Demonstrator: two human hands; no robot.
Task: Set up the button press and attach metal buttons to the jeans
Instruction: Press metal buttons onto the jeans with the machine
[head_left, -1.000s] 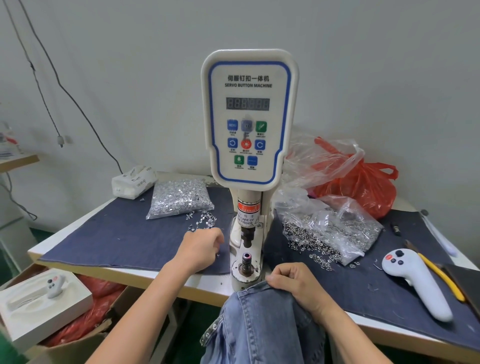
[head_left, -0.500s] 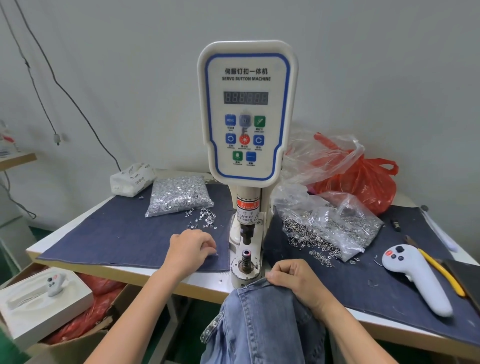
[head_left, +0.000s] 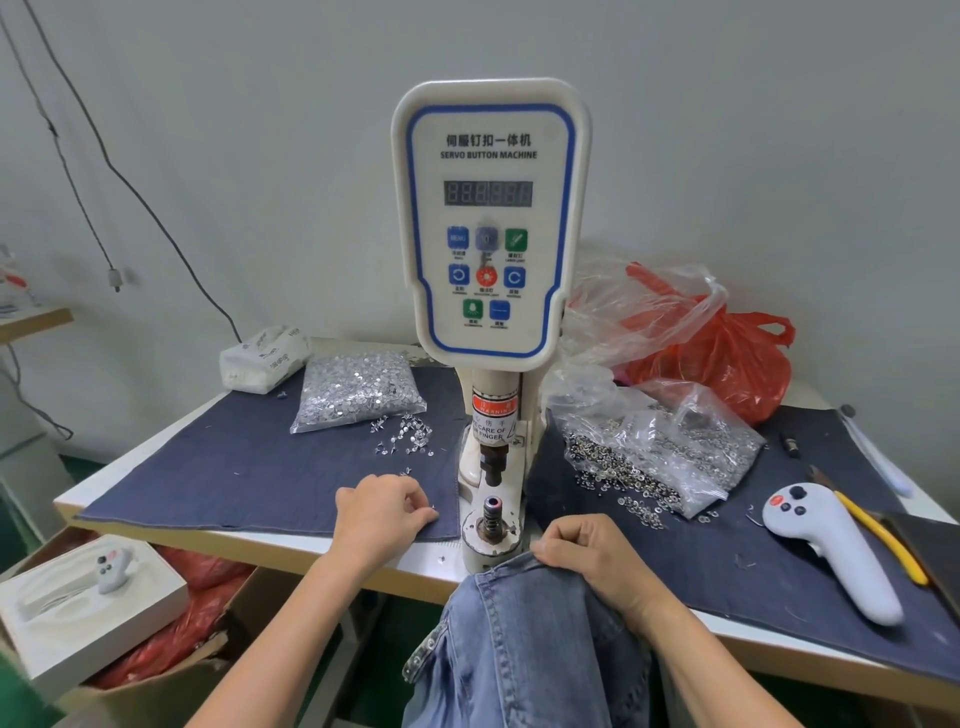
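Blue jeans (head_left: 524, 649) bunched up at the near edge of the desk (head_left: 249, 543), waistband just in front of the button press (head_left: 491, 291). Right hand (head_left: 592, 564), fingers curled, gripping the top edge of the denim; lower post (head_left: 492, 514) of the press standing bare just up and left of that grip. Left hand (head_left: 382, 514) resting on the dark cloth (head_left: 234, 467) to the left of the post, fingers curled in with the thumb and forefinger tips together; whether a small metal piece sits in that grip, cannot tell. Loose tacks (head_left: 405, 439) scattered on the cloth just beyond the left grip, and behind them a clear bag of silver tacks (head_left: 358, 397), with a white tissue pack (head_left: 262, 358) further back. Beyond the right grip, an open clear bag of metal buttons (head_left: 660, 457) spilling toward the press, and a red plastic bag (head_left: 727, 364) behind it. To the right of the right grip, well apart, a white handheld controller (head_left: 831, 551) lying on the cloth, with a yellow-handled tool (head_left: 883, 540) beside it. Below the left forearm, off the desk, a white box (head_left: 78, 608) on a cardboard carton.
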